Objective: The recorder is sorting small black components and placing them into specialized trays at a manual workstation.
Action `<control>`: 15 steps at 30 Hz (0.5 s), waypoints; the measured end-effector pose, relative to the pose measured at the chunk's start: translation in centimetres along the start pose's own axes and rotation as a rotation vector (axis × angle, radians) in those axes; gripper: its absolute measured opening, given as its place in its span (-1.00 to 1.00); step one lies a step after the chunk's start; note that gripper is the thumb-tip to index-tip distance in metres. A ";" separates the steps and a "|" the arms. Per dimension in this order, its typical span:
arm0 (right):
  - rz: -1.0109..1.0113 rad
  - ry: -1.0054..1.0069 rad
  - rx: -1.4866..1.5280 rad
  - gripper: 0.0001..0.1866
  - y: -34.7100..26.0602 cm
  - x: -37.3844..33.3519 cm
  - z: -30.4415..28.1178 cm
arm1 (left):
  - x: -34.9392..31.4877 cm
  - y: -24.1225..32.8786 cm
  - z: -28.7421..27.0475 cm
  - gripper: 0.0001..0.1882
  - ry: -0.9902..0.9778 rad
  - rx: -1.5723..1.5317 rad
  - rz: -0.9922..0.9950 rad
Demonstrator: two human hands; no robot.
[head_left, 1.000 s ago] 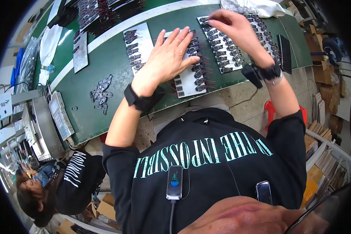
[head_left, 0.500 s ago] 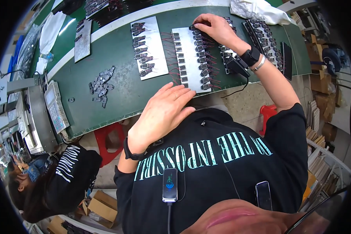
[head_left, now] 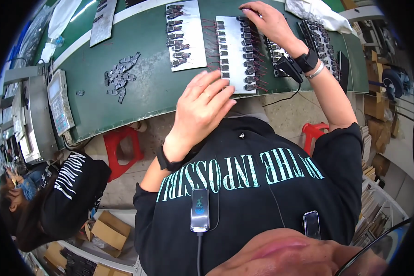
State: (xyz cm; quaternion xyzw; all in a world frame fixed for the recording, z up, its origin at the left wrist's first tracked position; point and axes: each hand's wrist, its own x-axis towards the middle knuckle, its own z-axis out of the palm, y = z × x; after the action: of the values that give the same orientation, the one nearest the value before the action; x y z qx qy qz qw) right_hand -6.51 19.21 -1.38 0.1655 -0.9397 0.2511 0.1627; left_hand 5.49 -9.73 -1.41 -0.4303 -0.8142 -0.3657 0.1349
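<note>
A silvery metal plate (head_left: 235,64) lies on the green bench, with small black square parts in a row along each long side. Thin dark red wires trail from these parts. My right hand (head_left: 276,25) reaches to the plate's far right corner, thumb and fingertips drawn together at the last black part (head_left: 242,19). Whatever they pinch is too small to make out. Fingers stretched and slightly spread, my left hand (head_left: 202,103) is at the plate's near left corner, holding nothing.
Left of it lies another plate (head_left: 188,37) with black parts along one side. A loose pile of black parts (head_left: 122,73) sits farther left, near a keypad device (head_left: 61,101). Filled trays (head_left: 318,41) and a white cloth (head_left: 319,16) are at right. A person (head_left: 64,198) sits at lower left.
The bench and its plates have shifted upward in the view. My left hand's fingers have spread and lifted somewhat. My right hand stays at the plate's far right end.
</note>
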 end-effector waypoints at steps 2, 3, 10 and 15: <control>-0.028 -0.004 -0.025 -0.78 -0.3 0.5 0.0 | -0.2 0.0 1.4 -0.56 -0.002 0.059 -0.018; 0.013 -0.094 -0.032 -0.74 0.4 0.7 0.3 | -0.1 0.1 2.3 -0.55 -0.012 0.112 -0.026; 0.162 -0.357 0.001 -0.57 0.9 2.0 -0.4 | -0.3 0.0 4.2 -0.48 0.048 0.214 -0.077; 0.252 -0.329 0.048 -0.61 2.1 2.1 -1.2 | 0.8 0.5 4.0 -0.51 0.137 0.234 -0.061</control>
State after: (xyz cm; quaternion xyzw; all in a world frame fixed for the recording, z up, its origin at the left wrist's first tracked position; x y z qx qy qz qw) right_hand -8.94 21.09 -0.40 0.0892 -0.9606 0.2616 -0.0296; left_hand 5.82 -6.22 -3.45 -0.3608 -0.8528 -0.3008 0.2283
